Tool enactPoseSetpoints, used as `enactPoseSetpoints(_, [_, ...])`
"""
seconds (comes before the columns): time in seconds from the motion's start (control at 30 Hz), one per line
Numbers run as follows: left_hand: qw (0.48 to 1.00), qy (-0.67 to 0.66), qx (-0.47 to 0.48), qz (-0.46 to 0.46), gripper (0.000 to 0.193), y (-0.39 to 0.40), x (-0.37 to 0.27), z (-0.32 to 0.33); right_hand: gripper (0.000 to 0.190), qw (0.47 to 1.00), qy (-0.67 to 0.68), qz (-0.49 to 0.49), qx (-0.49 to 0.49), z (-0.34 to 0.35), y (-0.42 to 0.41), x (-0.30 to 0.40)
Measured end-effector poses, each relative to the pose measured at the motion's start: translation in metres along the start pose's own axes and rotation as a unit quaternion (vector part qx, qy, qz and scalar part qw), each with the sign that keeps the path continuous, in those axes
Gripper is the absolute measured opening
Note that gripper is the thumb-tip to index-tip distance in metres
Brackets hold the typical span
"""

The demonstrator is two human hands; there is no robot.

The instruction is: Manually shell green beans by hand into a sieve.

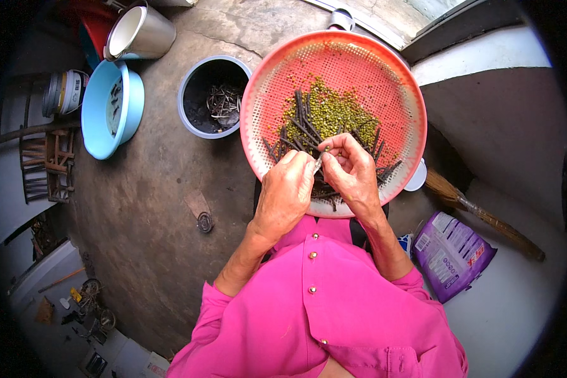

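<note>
A round red plastic sieve basket (387,75) rests at my lap, holding a heap of green mung beans (333,106) and many dark dry pods (307,125). Over its near half, my left hand (290,189) pinches one end of a split pod (318,164), whose pale inside shows. The fingertips of my right hand (352,172) meet the pod's other end, and a green bean sits by the thumb and forefinger. More dark pods lie beneath and around both hands, partly hidden by them.
Left of the sieve stands a dark bucket (196,101) with empty husks (224,101) inside. Beyond it are a light-blue basin (134,111) and a metal pail (160,35). To the right lie a straw broom (482,212) and a purple plastic bag (453,257) bearing writing.
</note>
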State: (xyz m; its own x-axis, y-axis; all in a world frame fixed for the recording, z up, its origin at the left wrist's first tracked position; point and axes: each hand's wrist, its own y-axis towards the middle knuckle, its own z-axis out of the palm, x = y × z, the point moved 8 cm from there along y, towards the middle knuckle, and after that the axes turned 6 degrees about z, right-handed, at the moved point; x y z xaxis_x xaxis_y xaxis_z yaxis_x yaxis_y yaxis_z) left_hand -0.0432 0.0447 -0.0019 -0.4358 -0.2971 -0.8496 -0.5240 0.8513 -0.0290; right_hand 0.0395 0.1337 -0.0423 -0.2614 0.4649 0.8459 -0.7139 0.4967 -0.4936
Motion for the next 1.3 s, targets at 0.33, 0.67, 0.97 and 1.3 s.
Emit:
enactPoseSetpoints(0.33, [1.0,0.015,0.016,0.021,0.014,-0.001,-0.003,-0.002,0.009,0.99,-0.11,-0.061,-0.07,-0.011,0.002,0.005])
enactPoseSetpoints(0.67, [0.976,0.139,-0.16,-0.05,0.02,0.018,0.054,-0.105,0.006,0.907,-0.335,-0.127,-0.219,-0.089,-0.023,0.027])
enactPoseSetpoints(0.97, [0.934,0.251,-0.255,-0.009,0.015,0.014,0.073,-0.153,0.009,0.927,-0.263,-0.105,-0.246,-0.105,0.026,0.017])
enactPoseSetpoints(1.3, [0.94,0.13,-0.3,-0.1,0.016,0.009,0.078,-0.125,0.009,0.981,0.032,-0.12,-0.151,-0.104,0.022,0.027])
